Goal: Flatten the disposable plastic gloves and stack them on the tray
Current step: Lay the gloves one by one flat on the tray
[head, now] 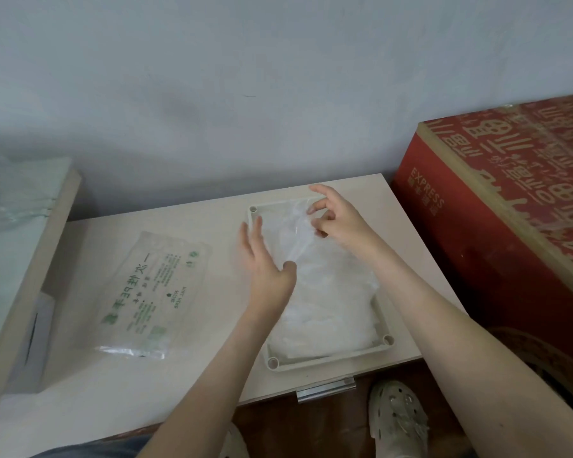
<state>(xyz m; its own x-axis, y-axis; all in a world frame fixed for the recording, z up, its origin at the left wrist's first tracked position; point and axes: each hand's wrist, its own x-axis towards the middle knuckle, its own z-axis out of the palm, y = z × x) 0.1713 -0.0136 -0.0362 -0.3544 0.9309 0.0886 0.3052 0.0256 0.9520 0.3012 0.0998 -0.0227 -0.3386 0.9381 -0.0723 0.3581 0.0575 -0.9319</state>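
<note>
At the bottom edge of the frame we see a pale perforated shoe [399,411] on the dark floor, just below the front edge of the light worktop [192,375]. Both our forearms reach up from the lower frame over it.

Right of centre, a pale rectangular tray [325,363] with round corner sockets sits on the worktop, its near rim close to the front edge. Inside it lies a stack of clear, crinkled gloves [331,302], filling most of the tray.

Our left hand [267,262] is at the tray's left rim, fingers straight and slightly spread, thumb against the film. We cannot tell whether it presses down. Our right hand [339,219] is over the far end of the tray, thumb and fingertips pinching the top glove [288,233].

Left of the tray, a flat plastic packet [149,289] printed in green lies on the worktop. At the right of the frame stands a large red box [497,233] with gold lettering. A grey-white wall [245,77] fills the upper frame.
</note>
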